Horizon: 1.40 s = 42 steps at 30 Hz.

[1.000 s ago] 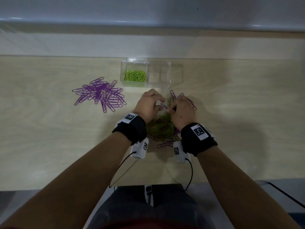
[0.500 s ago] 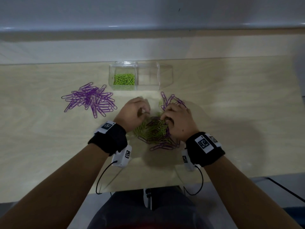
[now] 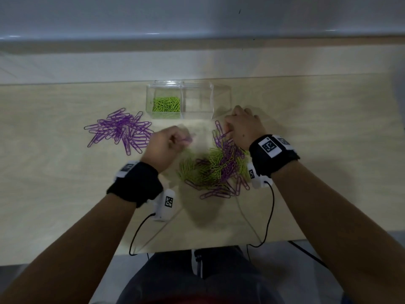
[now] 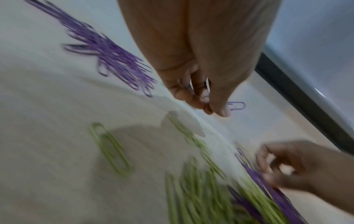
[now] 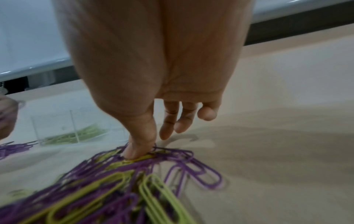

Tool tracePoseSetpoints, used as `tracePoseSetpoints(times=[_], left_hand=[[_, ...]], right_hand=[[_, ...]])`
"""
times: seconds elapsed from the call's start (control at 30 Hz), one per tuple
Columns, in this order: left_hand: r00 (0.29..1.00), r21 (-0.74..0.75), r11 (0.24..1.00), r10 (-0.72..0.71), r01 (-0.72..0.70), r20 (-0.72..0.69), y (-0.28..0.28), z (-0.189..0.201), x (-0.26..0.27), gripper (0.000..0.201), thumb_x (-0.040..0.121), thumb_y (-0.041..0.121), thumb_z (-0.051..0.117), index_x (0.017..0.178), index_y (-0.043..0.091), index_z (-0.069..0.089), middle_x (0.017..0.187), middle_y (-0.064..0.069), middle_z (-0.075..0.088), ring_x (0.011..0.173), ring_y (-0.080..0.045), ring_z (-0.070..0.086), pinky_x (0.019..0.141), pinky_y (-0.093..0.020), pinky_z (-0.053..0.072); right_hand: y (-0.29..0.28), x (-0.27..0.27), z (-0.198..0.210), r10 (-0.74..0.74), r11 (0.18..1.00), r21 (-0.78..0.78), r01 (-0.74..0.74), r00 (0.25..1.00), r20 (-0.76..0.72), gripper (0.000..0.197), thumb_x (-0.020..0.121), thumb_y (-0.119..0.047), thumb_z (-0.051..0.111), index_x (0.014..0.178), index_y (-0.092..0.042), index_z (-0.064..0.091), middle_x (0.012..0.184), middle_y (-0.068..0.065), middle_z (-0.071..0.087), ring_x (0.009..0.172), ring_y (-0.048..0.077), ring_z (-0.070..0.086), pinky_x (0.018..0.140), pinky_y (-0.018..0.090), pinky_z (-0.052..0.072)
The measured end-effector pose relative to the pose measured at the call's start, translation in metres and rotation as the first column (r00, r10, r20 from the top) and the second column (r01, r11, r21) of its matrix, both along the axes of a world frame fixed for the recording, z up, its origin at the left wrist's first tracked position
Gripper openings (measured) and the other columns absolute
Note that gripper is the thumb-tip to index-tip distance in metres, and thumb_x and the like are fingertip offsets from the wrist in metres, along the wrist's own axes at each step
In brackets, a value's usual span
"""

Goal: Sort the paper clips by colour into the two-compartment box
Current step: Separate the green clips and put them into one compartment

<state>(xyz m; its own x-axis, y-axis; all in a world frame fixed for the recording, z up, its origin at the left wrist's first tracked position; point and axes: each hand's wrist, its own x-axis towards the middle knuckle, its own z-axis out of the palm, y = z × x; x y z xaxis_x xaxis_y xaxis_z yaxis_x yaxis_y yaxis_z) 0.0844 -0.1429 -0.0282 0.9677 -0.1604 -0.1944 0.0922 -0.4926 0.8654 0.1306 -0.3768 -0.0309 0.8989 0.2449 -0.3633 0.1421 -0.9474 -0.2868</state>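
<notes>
The left hand is above the surface between the purple pile and the mixed heap, and its fingertips pinch one purple clip. The right hand is at the 12 o'clock edge of the heap, with its thumb pressed down into the clips; the other fingers are loosely extended, and I cannot tell if they pinch a clip.

The box stands at 12 o'clock from the heap. Its left compartment holds green clips; its right compartment looks empty.

What could go wrong, in my judgement:
- The clips in the heap lie hooked through each other, so lifting one may drag a clip of the other colour along.
- The purple clips are collected on the surface at 9 o'clock from the box, not inside it. They all need a second transfer, and some may slide away.
- A hasty drop may land a purple clip in the green compartment.

Hard to see: the left hand is blurred in the head view, and its wrist view is blurred too. The transparent walls of the box are faint, and the right wrist view shows only part of it.
</notes>
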Motion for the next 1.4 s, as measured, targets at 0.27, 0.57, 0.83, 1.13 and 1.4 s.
tracePoseSetpoints(times=[0.27, 0.57, 0.83, 1.13, 1.4], left_hand=[[0.959, 0.605, 0.766, 0.051, -0.216, 0.279, 0.045, -0.014, 0.008, 0.025, 0.077, 0.007, 0.055, 0.099, 0.005, 0.067, 0.099, -0.019, 0.064, 0.093, -0.039, 0.053, 0.079, -0.043, 0.046], [0.772, 0.588, 0.655, -0.63, 0.475, 0.079, -0.071, -0.015, 0.033, 0.068, 0.078, -0.012, 0.049, 0.142, 0.011, 0.036, 0.148, -0.011, 0.036, 0.135, -0.028, 0.033, 0.112, -0.034, 0.028], [0.803, 0.6, 0.672, -0.591, 0.434, 0.081, -0.07, -0.024, 0.042, 0.023, 0.083, 0.013, 0.061, 0.106, 0.015, 0.061, 0.116, -0.004, 0.057, 0.109, -0.026, 0.045, 0.084, -0.036, 0.036], [0.949, 0.135, 0.94, -0.316, 0.312, 0.006, -0.054, -0.017, 0.031, 0.018, 0.079, 0.013, 0.07, 0.072, 0.021, 0.056, 0.083, -0.008, 0.067, 0.081, -0.025, 0.061, 0.074, -0.04, 0.051], [0.985, 0.043, 0.985, 0.166, -0.168, 0.037, 0.018, -0.009, 0.014, 0.008, 0.087, 0.02, 0.064, 0.086, 0.013, 0.059, 0.083, 0.002, 0.067, 0.076, -0.005, 0.063, 0.065, -0.012, 0.049]], right_hand=[[-0.036, -0.025, 0.004, -0.499, 0.747, 0.509, 0.428, 0.867, 0.003, 0.014, 0.08, -0.007, 0.069, 0.075, -0.015, 0.057, 0.074, -0.001, 0.058, 0.061, 0.011, 0.048, 0.056, 0.017, 0.039], [-0.07, -0.046, -0.014, -0.695, 0.681, 0.324, 0.656, 0.719, 0.003, 0.003, 0.08, -0.015, 0.065, 0.082, -0.016, 0.063, 0.093, 0.006, 0.061, 0.084, 0.027, 0.059, 0.078, 0.038, 0.052], [-0.02, -0.044, -0.017, -0.498, 0.867, 0.012, 0.498, 0.866, 0.054, 0.026, 0.084, -0.038, 0.063, 0.097, -0.016, 0.062, 0.113, 0.008, 0.047, 0.106, 0.03, 0.048, 0.085, 0.043, 0.047], [-0.023, -0.04, -0.013, -0.575, 0.789, 0.206, 0.579, 0.814, -0.086, 0.012, 0.087, -0.023, 0.063, 0.08, -0.017, 0.056, 0.089, 0.005, 0.06, 0.085, 0.027, 0.058, 0.075, 0.036, 0.049], [-0.064, -0.062, -0.007, -0.738, 0.653, 0.27, 0.708, 0.675, 0.014, 0.006, 0.083, -0.014, 0.066, 0.088, -0.013, 0.064, 0.093, 0.008, 0.066, 0.083, 0.025, 0.061, 0.071, 0.028, 0.047]])
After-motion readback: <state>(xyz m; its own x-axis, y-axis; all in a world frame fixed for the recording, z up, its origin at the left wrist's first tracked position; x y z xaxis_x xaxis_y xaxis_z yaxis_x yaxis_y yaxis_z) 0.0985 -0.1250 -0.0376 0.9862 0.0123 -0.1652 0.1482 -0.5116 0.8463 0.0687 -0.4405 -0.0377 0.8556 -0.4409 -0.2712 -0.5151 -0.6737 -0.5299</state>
